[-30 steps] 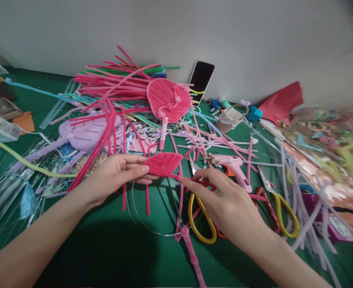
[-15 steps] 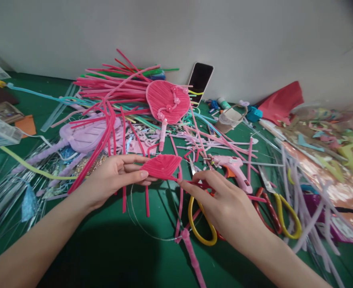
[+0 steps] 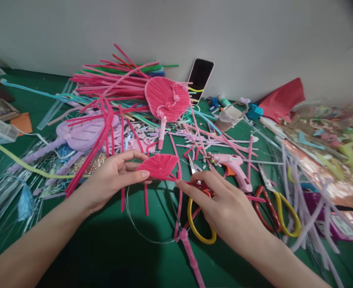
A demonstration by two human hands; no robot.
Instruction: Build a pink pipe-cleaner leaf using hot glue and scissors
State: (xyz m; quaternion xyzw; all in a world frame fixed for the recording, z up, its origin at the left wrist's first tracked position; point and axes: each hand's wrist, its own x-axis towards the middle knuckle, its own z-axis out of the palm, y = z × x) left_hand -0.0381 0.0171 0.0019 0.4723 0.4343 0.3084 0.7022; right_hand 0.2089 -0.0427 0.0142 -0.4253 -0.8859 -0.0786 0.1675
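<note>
- Above the near middle of the green tabletop [image 3: 110,256]: deep-pink, leaf-shaped fuzzy piece [image 3: 158,166], held clear of the surface between the two hands.
- Left hand [image 3: 119,174]: closed on the piece's left end, thumb in front, fingers behind.
- Right hand [image 3: 224,200]: fingers bent, tips pinching a thin deep-pink fuzzy strand [image 3: 170,178] at the piece's lower right corner; thumb mostly hidden.
- Beneath the right hand, partly covered: scissors with a yellow looped handle [image 3: 204,241].
- Just beyond that hand: pale-pink plastic glue gun [image 3: 232,162], nozzle leftward.
- Nearer the person: bent clear wire [image 3: 143,237] reaching a pink fuzzy-wrapped stem [image 3: 191,258].
- Beyond the hands: round pink fuzzy fan with flower trim [image 3: 161,96], against a heap of long pink fuzzy stems [image 3: 113,86].
- Left of it: lilac fuzzy fan [image 3: 83,134], crossed by pink stems.
- Against the grey wall [image 3: 164,32]: dark-screened smartphone [image 3: 200,76], leaning.
</note>
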